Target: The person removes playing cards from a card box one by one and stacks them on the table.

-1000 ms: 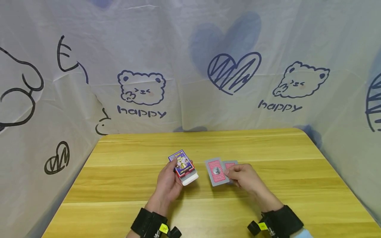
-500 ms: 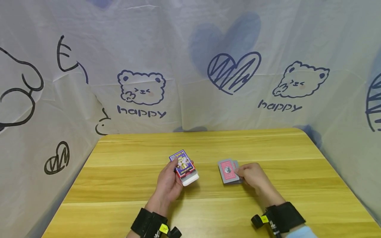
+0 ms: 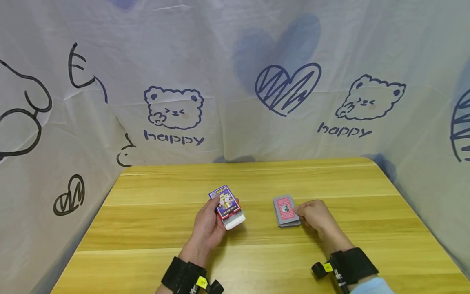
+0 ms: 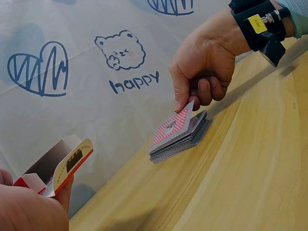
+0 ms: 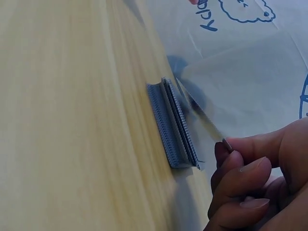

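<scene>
The right hand [image 3: 312,214] pinches the top card [image 4: 174,126] off the deck [image 3: 286,211] at three o'clock; thin, slick, bendy, best lifted by its edge. The left hand [image 3: 209,224] grips the open card box [image 3: 227,206].

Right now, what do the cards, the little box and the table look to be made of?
Cards: thin coated card stock, likely; the top one bends where the right hand lifts it. Box in the left hand: glossy printed cardboard, with a plain white inside and folded flap. Table: wood or wood-look laminate, with smooth yellow grain; which one is unclear.
</scene>
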A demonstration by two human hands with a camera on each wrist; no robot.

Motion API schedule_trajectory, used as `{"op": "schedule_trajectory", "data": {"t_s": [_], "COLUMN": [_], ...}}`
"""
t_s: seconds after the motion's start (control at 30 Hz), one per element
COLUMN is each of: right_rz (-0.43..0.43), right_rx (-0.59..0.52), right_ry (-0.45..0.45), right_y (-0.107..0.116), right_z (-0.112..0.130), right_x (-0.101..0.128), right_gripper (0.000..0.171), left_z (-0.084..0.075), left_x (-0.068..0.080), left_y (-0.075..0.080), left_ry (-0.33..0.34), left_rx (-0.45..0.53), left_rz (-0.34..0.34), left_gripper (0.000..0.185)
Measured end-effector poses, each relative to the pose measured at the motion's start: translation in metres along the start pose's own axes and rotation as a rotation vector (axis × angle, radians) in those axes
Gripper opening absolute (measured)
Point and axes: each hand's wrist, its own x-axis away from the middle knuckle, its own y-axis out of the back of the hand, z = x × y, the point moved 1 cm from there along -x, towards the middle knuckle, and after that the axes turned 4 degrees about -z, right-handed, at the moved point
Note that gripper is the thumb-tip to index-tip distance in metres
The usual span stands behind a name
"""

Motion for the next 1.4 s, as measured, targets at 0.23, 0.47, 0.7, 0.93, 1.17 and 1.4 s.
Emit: {"op": "schedule_trajectory", "data": {"t_s": [0.23,0.47,0.7,0.93,1.17,1.4], "right_rz": [-0.027,-0.065,-0.076,-0.091,-0.097,-0.100], "right_rx": [0.031,0.131,0.180,0.254,0.286,0.297], "right_ry": [0.019,0.069,0.098,0.120,0.123,0.138], "right_y": [-0.0006,-0.0026,-0.0028,-0.0042,-0.0054,-0.0056], "right_z": [-0.0024,-0.0042,-0.0038,-0.0042,-0.0057,-0.0073], "right_x": [-0.0009,-0.0012,0.0003,0.0012,0.0010,-0.0005], "right_gripper": [0.026,0.035,0.038,0.040,0.037,0.033], "left_z": [-0.0001,-0.0008,-0.0016,-0.0026,-0.0029,-0.0026], "left_x": [0.0032,0.0041,0.0043,0.0037,0.0047,0.0047], "left_y": [0.0005,-0.0005,-0.0011,-0.0013,-0.0009,-0.0008], "left_ry": [0.005,0.004,0.008,0.011,0.011,0.007], "left_rx": [-0.010,-0.013,-0.006,-0.007,-0.007,0.000], "left_rz": [0.014,0.018,0.011,0.006,0.010,0.029], "left_gripper": [0.056,0.055,0.057,0.056,0.057,0.056]}}
